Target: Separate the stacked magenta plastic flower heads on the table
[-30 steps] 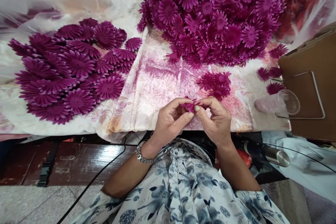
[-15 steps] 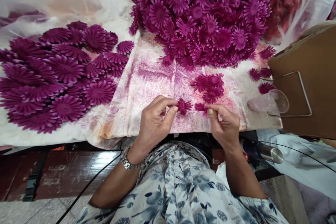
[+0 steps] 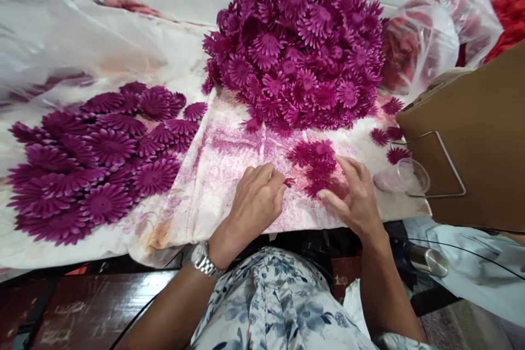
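My left hand (image 3: 259,194) is closed, knuckles up, over the stained cloth. Petals of a small magenta flower piece (image 3: 289,181) stick out past its fingers; the rest is hidden under the hand. To the right, my right hand (image 3: 356,197) is open, thumb and forefinger spread apart at the edge of a small cluster of magenta flower pieces (image 3: 314,158). Behind both hands rises a big heap of finished-looking magenta flowers (image 3: 291,60). Larger flat petal layers (image 3: 109,147) lie in an overlapping pile on the left.
A clear plastic cup (image 3: 404,176) lies tipped beside a metal wire frame (image 3: 451,161) and a cardboard box (image 3: 471,147) on the right. Several loose flowers (image 3: 380,136) lie near the box. Plastic bags (image 3: 426,38) with red contents stand behind. The cloth (image 3: 229,147) is stained purple.
My right hand has let go of its small magenta piece and opened beside the cluster. My left hand has turned palm down around its flower piece. The view has tilted up.
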Demonstrator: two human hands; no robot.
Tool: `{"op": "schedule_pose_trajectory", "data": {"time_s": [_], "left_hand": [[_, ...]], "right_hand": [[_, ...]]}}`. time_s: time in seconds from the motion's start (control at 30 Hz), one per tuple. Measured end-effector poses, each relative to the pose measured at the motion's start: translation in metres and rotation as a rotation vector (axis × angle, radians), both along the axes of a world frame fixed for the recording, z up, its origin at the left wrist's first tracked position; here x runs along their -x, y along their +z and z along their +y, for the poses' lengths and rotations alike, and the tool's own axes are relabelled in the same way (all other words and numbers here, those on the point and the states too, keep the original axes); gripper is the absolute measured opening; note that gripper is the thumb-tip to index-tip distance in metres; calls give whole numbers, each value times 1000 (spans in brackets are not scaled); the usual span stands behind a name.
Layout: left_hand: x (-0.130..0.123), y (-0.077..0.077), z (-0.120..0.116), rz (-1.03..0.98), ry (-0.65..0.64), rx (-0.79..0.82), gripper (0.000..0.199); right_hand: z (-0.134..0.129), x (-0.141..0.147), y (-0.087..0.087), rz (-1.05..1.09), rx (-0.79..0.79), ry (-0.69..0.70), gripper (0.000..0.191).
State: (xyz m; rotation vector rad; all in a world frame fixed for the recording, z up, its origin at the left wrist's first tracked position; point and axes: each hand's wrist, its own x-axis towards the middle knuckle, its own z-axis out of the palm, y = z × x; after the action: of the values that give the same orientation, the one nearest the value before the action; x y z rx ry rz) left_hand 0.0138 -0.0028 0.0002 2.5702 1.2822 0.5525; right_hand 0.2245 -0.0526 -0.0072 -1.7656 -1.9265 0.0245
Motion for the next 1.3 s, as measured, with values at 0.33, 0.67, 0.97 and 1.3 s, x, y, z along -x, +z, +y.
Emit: {"op": "schedule_pose_trajectory", "data": {"time_s": [0.33, 0.67, 0.97, 1.3], "left_hand": [[-55, 4, 72, -145, -119, 193, 21], [-75, 0, 64, -349, -290, 400, 28], [-40, 28, 36, -521, -216, 253, 32], [25, 33, 25, -666, 1, 327, 19]], "right_hand": [[32, -12, 0, -91, 280, 30, 95], [55, -7, -9, 77, 215, 142, 71], [57, 5, 5, 270, -97, 115, 36], [157, 0, 122, 213, -547, 3, 9]]}}
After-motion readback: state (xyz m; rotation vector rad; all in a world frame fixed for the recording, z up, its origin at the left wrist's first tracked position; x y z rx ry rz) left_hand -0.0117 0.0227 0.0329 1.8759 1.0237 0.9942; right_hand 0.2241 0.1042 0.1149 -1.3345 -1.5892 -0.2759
